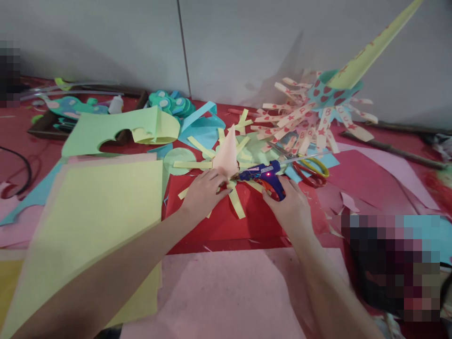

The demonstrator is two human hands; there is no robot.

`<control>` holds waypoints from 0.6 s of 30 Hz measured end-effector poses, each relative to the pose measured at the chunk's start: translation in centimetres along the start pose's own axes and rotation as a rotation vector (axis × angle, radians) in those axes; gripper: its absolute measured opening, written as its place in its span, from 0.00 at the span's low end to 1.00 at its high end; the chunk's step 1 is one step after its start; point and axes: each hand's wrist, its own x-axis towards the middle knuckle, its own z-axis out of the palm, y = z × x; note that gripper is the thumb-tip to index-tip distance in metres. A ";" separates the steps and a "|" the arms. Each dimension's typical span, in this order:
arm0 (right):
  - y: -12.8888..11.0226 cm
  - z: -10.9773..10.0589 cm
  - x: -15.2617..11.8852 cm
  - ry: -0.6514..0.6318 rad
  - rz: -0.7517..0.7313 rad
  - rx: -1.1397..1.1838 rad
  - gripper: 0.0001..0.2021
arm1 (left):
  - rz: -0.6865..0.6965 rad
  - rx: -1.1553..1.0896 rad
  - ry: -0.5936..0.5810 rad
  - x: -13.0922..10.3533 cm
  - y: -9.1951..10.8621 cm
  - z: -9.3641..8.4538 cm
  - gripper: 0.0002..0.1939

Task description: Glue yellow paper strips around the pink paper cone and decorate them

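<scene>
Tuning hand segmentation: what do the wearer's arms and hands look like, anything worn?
Left forearm and right forearm are bare, no sleeves in view. Left hand and right hand are ungloved. No watch or bracelet shows. Nail details: too small to tell.

The glue gun (259, 170) is smooth blue plastic with a slight gloss, and the glue stick (303, 158) in its back is translucent, like clear plastic. The pale pink cone (227, 155) looks smooth and matt, like paper or thin foam; the yellow strips (192, 165) share that dull finish. The red sheet (254, 221) has a soft sheen, while the stacked yellow sheets (113, 212) are matt. The scissors (319, 182) have shiny plastic handles. The tray (45, 134) looks like dark wood, the wall (247, 42) smooth and matt
</scene>
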 end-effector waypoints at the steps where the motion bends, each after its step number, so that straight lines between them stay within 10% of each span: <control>1: 0.1 0.0 0.0 0.006 -0.008 0.011 0.23 | -0.004 -0.006 0.003 0.0 -0.1 0.0 0.08; 18: 0.8 0.4 0.0 -0.001 -0.061 0.096 0.22 | -0.032 -0.048 -0.006 0.2 -0.2 0.0 0.07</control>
